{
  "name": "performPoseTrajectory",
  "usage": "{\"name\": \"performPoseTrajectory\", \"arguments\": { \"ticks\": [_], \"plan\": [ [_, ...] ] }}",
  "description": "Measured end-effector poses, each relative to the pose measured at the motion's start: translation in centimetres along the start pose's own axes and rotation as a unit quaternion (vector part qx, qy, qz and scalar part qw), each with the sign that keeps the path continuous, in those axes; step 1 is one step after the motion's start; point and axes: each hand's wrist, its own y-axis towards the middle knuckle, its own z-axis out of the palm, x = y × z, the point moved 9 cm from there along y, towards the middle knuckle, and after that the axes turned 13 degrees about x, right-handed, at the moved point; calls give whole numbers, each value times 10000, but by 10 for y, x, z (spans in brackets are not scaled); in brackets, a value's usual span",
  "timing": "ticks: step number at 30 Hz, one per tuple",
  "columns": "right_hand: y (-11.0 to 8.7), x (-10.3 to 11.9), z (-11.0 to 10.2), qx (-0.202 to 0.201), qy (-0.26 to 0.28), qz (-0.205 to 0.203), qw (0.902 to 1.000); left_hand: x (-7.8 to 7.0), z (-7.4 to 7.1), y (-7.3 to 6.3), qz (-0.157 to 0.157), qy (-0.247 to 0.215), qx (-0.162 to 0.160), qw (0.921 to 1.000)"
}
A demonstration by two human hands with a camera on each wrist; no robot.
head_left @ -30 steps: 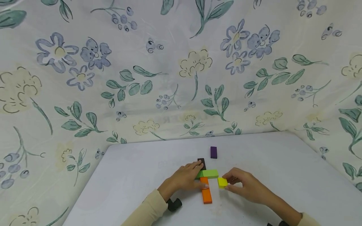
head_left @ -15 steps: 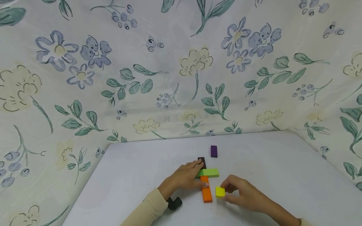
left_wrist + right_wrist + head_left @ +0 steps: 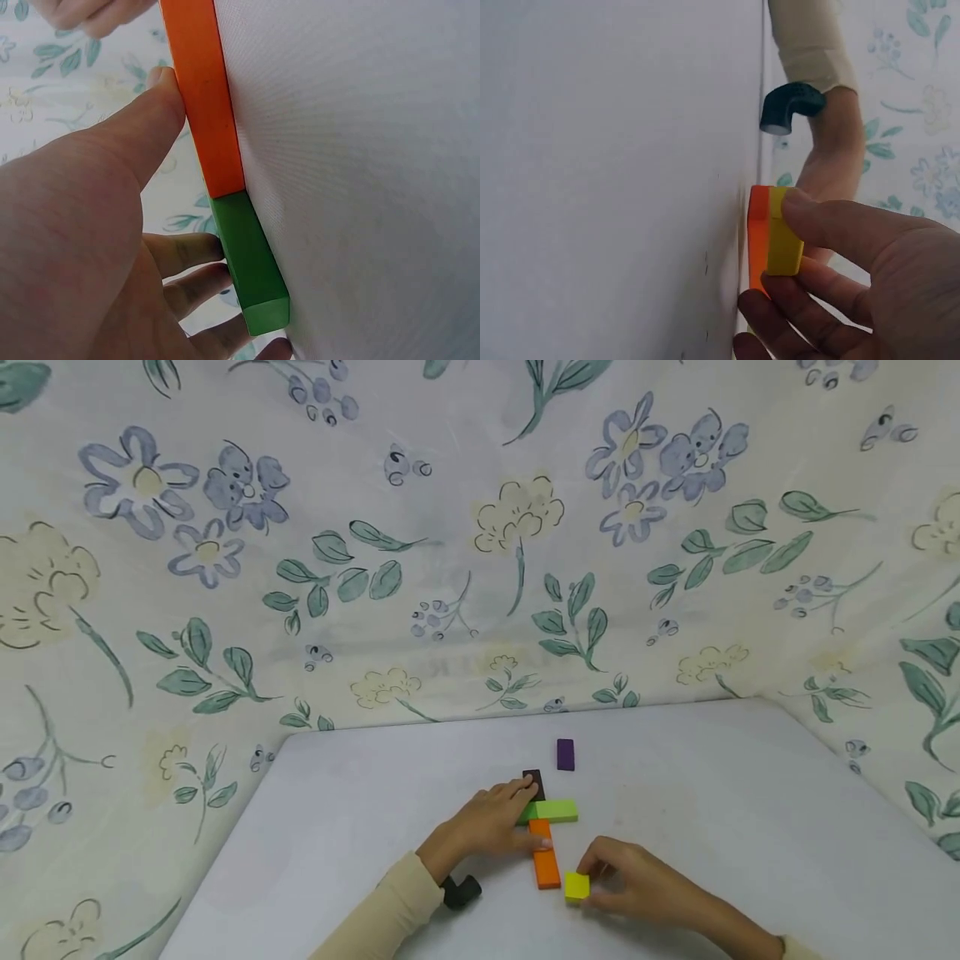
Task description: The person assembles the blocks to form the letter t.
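Note:
My left hand (image 3: 489,825) lies over a group of joined blocks. Its fingertips rest on a dark brown block (image 3: 532,783) and a light green block (image 3: 559,811), while the thumb touches a long orange block (image 3: 547,870). In the left wrist view the fingers stretch along the green block (image 3: 251,262), with the thumb against the orange one (image 3: 204,105). My right hand (image 3: 637,887) pinches a yellow block (image 3: 577,887) between thumb and fingers, just right of the orange block's near end. The right wrist view shows this yellow block (image 3: 784,244) overlapping the orange block (image 3: 757,240).
A purple block (image 3: 566,754) lies apart, behind the group on the white table (image 3: 360,827). A black curved device (image 3: 462,892) sits at the left wrist. Floral cloth (image 3: 450,610) hangs behind and around the table.
My right hand has brought the yellow block nearer to me and slightly left, from beside the green block's end down to the orange block's near end. The left hand stays in place.

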Motion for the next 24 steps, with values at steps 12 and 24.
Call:
{"name": "performPoseTrajectory", "arguments": {
  "ticks": [12, 24],
  "plan": [
    [-3, 3, 7, 15, -568, -61, 9984, 2, 1, 5, -51, 59, -4, 10000],
    [-1, 0, 10, -13, -710, 75, 9974, 2, 1, 4, -106, 4, 27, 9999]
  ]
}}
